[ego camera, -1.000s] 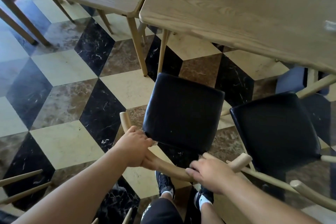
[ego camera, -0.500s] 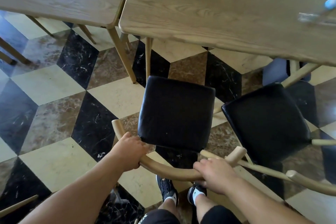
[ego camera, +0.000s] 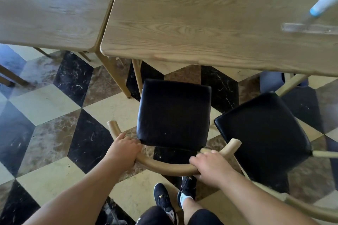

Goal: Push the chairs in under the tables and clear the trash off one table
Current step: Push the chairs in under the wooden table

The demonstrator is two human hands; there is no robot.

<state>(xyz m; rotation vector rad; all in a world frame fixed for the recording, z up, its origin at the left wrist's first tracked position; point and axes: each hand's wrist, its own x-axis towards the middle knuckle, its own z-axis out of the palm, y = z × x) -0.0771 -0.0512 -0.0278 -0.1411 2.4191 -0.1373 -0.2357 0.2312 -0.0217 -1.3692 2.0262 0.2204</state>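
Since the earlier frames, the chair (ego camera: 174,113) has been brought closer to the near edge of the right-hand table (ego camera: 210,23), and the tables fill more of the upper frame; both hands are kept on the backrest as before.

Chair: black padded seat at frame centre, front edge just short of the table edge, not yet under it. Curved wooden backrest rail (ego camera: 164,166) runs along the lower side of the seat, ends pointing up-frame.

Left hand (ego camera: 123,149): closed around the left part of the rail, fingers curled over it beside the seat's lower-left corner. Right hand (ego camera: 210,165): closed around the right part of the rail, knuckles up, just left of the rail's right end.

Second chair (ego camera: 263,133): black seat, right of the first and rotated, near but apart from it; its rail is seen at lower right.

Left-hand table (ego camera: 51,9): upper left of frame, set edge to edge with the right-hand table, a narrow seam between them. Wooden legs of both are seen below the near edges.

Blurred clear flat item (ego camera: 309,27) and pale blue cylinder (ego camera: 323,1) are noted at upper right on the right-hand table; identity cannot be told.

Checkered marble floor (ego camera: 54,107) surrounds all. Dark shoes (ego camera: 162,197) are seen at bottom centre.
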